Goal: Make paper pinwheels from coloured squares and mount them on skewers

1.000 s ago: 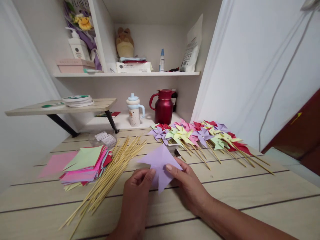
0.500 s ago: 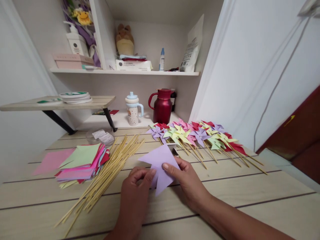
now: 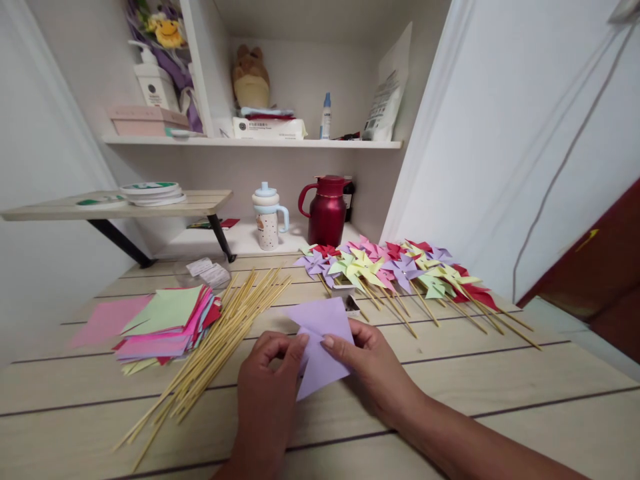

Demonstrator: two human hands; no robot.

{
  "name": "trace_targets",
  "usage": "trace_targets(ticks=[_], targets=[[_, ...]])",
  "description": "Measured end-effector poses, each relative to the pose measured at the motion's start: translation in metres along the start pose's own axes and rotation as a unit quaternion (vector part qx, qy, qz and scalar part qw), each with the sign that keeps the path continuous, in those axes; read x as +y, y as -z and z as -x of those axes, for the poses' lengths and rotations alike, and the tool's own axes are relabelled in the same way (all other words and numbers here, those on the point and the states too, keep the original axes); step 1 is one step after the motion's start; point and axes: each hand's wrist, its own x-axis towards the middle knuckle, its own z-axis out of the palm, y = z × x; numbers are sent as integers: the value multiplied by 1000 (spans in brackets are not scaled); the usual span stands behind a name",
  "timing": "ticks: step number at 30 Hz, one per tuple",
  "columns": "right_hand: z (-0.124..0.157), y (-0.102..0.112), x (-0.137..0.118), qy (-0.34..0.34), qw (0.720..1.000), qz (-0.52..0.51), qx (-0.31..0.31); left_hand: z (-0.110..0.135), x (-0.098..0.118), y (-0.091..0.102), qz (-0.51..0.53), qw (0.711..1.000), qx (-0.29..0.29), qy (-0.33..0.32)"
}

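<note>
- The plank-topped table point(image 3: 500, 373) stretches in front of the red jug point(image 3: 326, 217), on your side of it.
- Pinwheels point(image 3: 404, 270) in several colours lie heaped in front of the jug and off to its right, most of their handles slanting toward you.
- A loose bundle of sticks point(image 3: 213, 353) lies in front of the jug and to its left, slanting from far right to near left.
- A stack of coloured paper point(image 3: 167, 310) sits farther left of the jug, just beside the sticks.
- Your right hand point(image 3: 373, 360), nearer you than the jug, grips the purple paper point(image 3: 320, 372) by its right side, thumb flat on the upper face, fingers behind the edge.
- Your left hand point(image 3: 273, 370), toward the jug's left, closes thumb against fingers at the paper's left edge; what exactly it pinches is hidden.
- The purple paper is straight in front of the jug, between both hands, so neither is nearer. One corner points left and another toward you; its longer line seems to run jugward, near end leaning left.
- Small boxes point(image 3: 352, 305) rest between jug and paper, just beyond your right fingers.
</note>
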Motion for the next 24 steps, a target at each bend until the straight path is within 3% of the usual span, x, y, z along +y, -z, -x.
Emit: trace_targets(ticks=[6,14,20,24], targets=[[2,0,2,-10,1000,-11,-12,1,4,0,-26,998,17,-52],[4,-3,0,-1,999,-21,-37,1,1,0,-34,998,18,-56],[3,0,2,-1,1000,19,10,0,0,0,-31,998,10,-56],[2,2,1,-3,999,21,30,-1,-1,0,-5,999,-40,-13]])
